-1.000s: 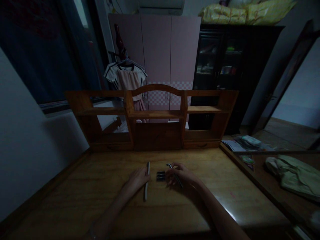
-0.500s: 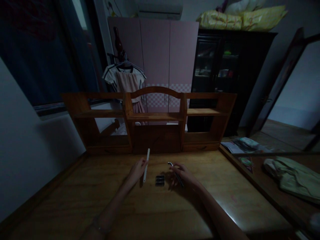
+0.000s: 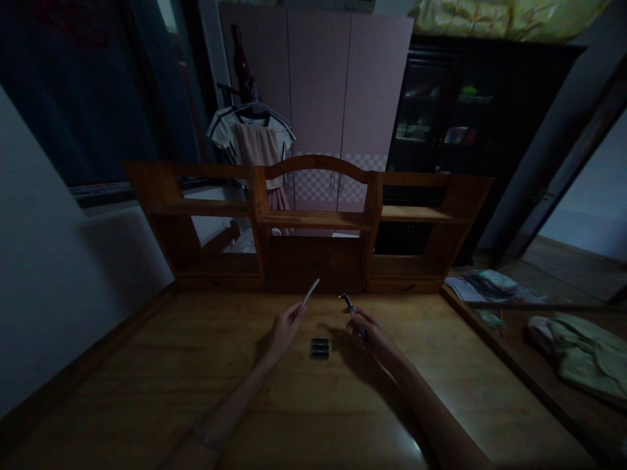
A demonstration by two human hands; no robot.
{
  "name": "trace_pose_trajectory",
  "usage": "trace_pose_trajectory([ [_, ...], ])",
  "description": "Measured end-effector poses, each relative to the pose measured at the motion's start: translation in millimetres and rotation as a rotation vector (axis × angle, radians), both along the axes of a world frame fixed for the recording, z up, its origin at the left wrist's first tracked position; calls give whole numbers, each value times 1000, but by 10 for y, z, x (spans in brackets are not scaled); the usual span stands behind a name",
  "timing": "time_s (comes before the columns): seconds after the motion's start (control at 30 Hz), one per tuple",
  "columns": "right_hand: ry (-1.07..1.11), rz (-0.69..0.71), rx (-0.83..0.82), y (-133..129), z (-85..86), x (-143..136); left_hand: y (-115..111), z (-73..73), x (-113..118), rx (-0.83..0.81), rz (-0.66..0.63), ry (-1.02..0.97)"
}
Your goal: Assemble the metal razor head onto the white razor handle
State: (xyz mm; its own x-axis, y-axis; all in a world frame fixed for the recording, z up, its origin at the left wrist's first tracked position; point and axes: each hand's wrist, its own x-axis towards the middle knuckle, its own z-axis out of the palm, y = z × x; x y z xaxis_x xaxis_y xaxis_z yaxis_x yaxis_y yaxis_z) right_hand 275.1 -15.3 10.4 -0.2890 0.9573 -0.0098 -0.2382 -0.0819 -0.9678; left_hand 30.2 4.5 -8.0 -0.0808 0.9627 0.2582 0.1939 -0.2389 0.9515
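Observation:
My left hand [image 3: 287, 329] is closed on a thin pale strip [image 3: 310, 294], which tilts up and to the right above the wooden desk [image 3: 235, 378]. My right hand [image 3: 367, 329] grips a slim dark tool with a shiny, bent metal tip [image 3: 346, 300]; the tip points up and left. Between the hands and slightly nearer to me, several small dark cylinders [image 3: 320, 348] lie side by side on the desk. The two held things are apart from each other.
A wooden shelf unit [image 3: 313, 220] stands along the desk's back edge. A raised wooden edge [image 3: 509, 365] runs down the right side, with papers [image 3: 465, 289] and a pale green cloth [image 3: 588, 349] beyond it. A white wall [image 3: 112, 281] borders the left.
My left hand has moved right and turned the strip from nearly upright to a slant. My right hand has shifted right, lifting the tool's tip. The camera view has moved too.

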Motion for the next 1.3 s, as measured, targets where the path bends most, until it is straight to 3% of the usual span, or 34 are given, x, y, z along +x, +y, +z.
trace_pose_trajectory([
  [0.17, -61, 83, -99, -85, 84, -20, -99, 93, 101, 177, -134, 152],
  [0.33, -70, 139, -76, -130, 90, -50, -169, 133, 110, 221, -194, 330],
  [0.63, -151, 65, -6, -148, 108, -77, -160, 116, 99, 73, -94, 370],
  [0.8, -187, 15, 25, -159, 127, -73, -170, 125, 95, 121, -148, 374],
  [1.0, -223, -68, 28, -138, 108, -78, -140, 74, 63, 103, -26, 422],
  [1.2, -250, -81, 36, -109, 66, -58, -162, 80, 83, 137, -99, 449],
  [1.3, -249, -87, 53, -120, 77, -50, -153, 71, 89, 107, -44, 462],
])
